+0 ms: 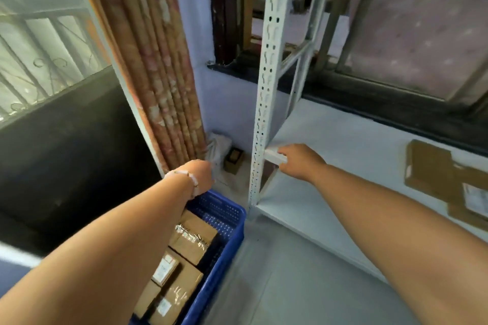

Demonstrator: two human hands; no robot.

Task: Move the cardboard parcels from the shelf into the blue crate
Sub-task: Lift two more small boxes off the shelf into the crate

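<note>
Where the window grille fills the far left, a patterned curtain (158, 66) hangs down beside it. Left hand (199, 175), beaded bracelet (184, 177) at the wrist, is held above the far end of the blue crate (227, 232); its fingers are turned away from the camera, so cannot tell how far they are curled or whether they hold anything. Crate sits on the floor, several cardboard parcels (184, 250) packed inside, some labelled. Just right, perforated white upright (264, 92) of the shelf (330, 155). Right hand (298, 162) pinches a small white packet (275, 157) close to that upright, over the shelf board. Far right on the board, flat parcels (433, 169) lie overlapping, one with a white label.
</note>
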